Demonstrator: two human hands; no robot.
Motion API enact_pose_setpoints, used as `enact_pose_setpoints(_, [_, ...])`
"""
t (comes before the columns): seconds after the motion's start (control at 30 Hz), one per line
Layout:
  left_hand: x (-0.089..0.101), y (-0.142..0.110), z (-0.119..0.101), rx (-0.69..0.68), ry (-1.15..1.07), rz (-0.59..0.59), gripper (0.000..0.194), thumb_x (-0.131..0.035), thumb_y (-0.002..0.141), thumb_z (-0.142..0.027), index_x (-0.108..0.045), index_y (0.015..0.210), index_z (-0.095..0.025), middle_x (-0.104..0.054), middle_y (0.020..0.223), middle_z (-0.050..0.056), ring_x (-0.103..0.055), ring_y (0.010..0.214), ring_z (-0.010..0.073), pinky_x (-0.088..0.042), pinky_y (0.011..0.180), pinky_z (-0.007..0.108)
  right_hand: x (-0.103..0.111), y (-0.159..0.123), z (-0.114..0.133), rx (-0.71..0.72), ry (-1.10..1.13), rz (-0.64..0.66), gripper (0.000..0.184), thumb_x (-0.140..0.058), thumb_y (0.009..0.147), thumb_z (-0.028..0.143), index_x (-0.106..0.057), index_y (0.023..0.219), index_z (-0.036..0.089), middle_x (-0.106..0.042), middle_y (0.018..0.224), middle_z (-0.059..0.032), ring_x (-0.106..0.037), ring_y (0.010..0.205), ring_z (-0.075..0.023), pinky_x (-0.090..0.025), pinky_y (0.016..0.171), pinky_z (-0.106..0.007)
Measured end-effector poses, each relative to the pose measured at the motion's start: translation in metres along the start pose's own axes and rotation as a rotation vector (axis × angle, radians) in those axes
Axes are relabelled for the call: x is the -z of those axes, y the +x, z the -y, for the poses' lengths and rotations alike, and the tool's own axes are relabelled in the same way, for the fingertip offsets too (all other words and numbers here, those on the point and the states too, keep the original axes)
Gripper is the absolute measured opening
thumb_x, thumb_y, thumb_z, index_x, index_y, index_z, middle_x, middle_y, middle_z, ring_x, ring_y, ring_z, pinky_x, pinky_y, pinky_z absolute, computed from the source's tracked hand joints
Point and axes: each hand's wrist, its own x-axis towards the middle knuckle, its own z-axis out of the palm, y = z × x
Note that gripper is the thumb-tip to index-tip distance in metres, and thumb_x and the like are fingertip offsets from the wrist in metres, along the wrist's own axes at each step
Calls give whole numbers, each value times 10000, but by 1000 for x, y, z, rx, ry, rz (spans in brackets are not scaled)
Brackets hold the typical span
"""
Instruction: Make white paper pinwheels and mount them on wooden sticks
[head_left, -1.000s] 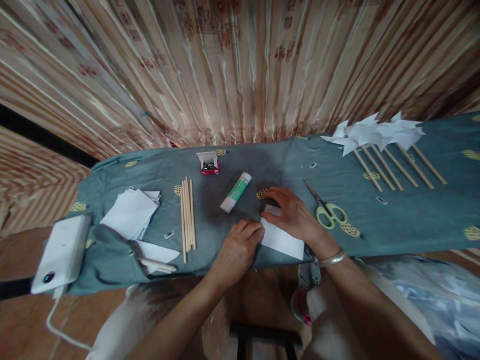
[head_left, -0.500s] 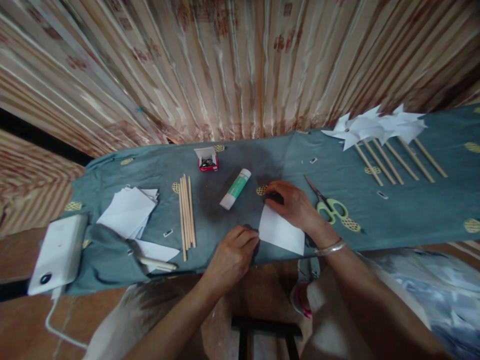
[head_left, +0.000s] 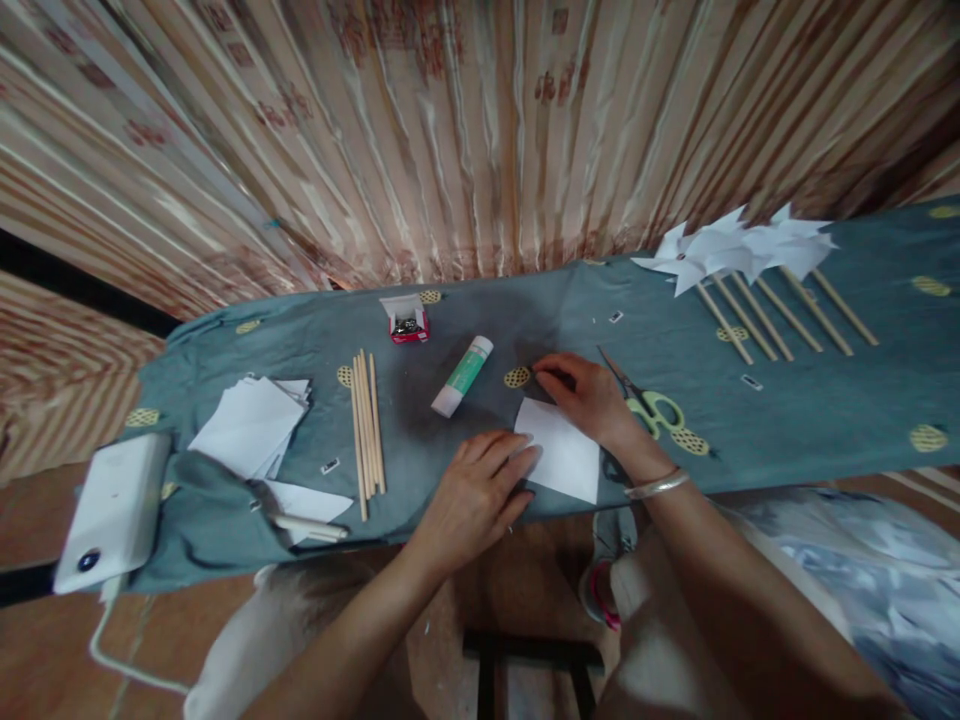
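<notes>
A white square of paper (head_left: 564, 458) lies opened out near the table's front edge. My left hand (head_left: 480, 490) has its fingers stretched and slightly apart, the tips resting on the paper's left edge. Beyond the paper's far right side is my right hand (head_left: 589, 398), its fingers loosely bent and the thumb a little away from them, with nothing visible between. Just right of that hand lie scissors (head_left: 660, 408) with green handles, partly hidden by the wrist. A glue stick (head_left: 463, 376) with a green label lies beyond my left hand.
Left of my hands are wooden sticks (head_left: 367, 435), a stack of white paper (head_left: 247, 425), an open red box of small metal pieces (head_left: 409, 325) and a white device with a cable (head_left: 112, 510). Several white paper pinwheels (head_left: 739, 250) on sticks lie at the far right.
The paper, doubled over into a narrow strip a second ago, now lies opened into a square. My left hand has spread its fingers and moved onto the paper's left edge.
</notes>
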Motion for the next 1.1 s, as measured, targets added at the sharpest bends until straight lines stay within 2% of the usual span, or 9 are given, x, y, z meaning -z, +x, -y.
enact_pose_setpoints(0.13, [-5, 10, -2, -84, 40, 1, 298, -566, 925, -245, -567, 1209, -156, -649, 1240, 104, -539, 1176, 260, -490, 941, 438, 4, -2, 2, -25, 30, -18, 198, -546, 870, 253, -701, 953, 162, -743, 919, -79, -694, 813, -202, -524, 757, -317])
enact_pose_setpoints(0.23, [-9, 13, -4, -122, 76, -3, 214, -527, 946, -227, -600, 1132, -146, -693, 1136, 80, -588, 1094, 238, -518, 887, 401, 7, -3, 2, -29, 33, -22, 188, -551, 869, 254, -702, 940, 167, -745, 889, -70, -697, 792, -202, -527, 735, -315])
enact_pose_setpoints(0.5, [-11, 12, -2, -167, 101, -77, 202, -501, 950, -155, -599, 1123, -119, -711, 1067, 88, -655, 987, 198, -569, 863, 352, 24, -17, 8, -27, 33, -36, 196, -533, 880, 256, -702, 953, 189, -751, 931, -58, -698, 816, -200, -534, 770, -321])
enact_pose_setpoints(0.6, [-7, 12, 1, -122, 89, -121, 200, -472, 953, -142, -609, 1099, -125, -722, 1045, 97, -686, 913, 186, -592, 806, 341, 33, -28, 7, -42, 30, 17, 231, -496, 875, 206, -701, 983, 194, -752, 984, -57, -702, 897, -206, -536, 816, -325])
enact_pose_setpoints(0.73, [-2, 9, 5, -68, 56, -175, 176, -502, 930, -146, -630, 1051, -138, -735, 1021, 90, -702, 878, 185, -602, 773, 317, 45, -47, 1, -30, 36, 159, 367, -448, 812, 92, -678, 1070, 215, -725, 1120, -50, -677, 1050, -209, -516, 924, -347])
enact_pose_setpoints(0.83, [-1, 5, 7, -40, 27, -174, 175, -520, 919, -148, -638, 1047, -145, -734, 1023, 84, -700, 888, 185, -603, 790, 314, 53, -61, 2, -20, 52, 269, 464, -474, 731, 46, -666, 1110, 231, -650, 1286, -59, -608, 1195, -230, -479, 1003, -379])
enact_pose_setpoints(0.93, [-2, 2, 5, -33, -21, -154, 186, -522, 911, -136, -644, 1051, -145, -721, 1044, 89, -687, 919, 185, -597, 820, 320, 59, -72, 8, -33, 46, 296, 515, -512, 685, 40, -666, 1126, 256, -575, 1385, -58, -541, 1280, -248, -453, 1042, -405])
enact_pose_setpoints(1.0, [-3, 2, 3, -36, -43, -144, 193, -521, 906, -125, -648, 1050, -139, -715, 1046, 98, -673, 937, 188, -593, 828, 329, 60, -76, 12, -24, 53, 281, 473, -578, 693, 74, -674, 1112, 271, -600, 1349, -55, -548, 1264, -256, -438, 1057, -424])
enact_pose_setpoints(1.1, [-4, 4, 2, -36, -53, -137, 190, -526, 895, -115, -654, 1035, -129, -716, 1029, 104, -657, 947, 197, -588, 835, 345, 57, -80, 16, -41, 103, 224, 228, -671, 768, 219, -708, 988, 264, -719, 1084, -52, -660, 1033, -243, -506, 952, -414])
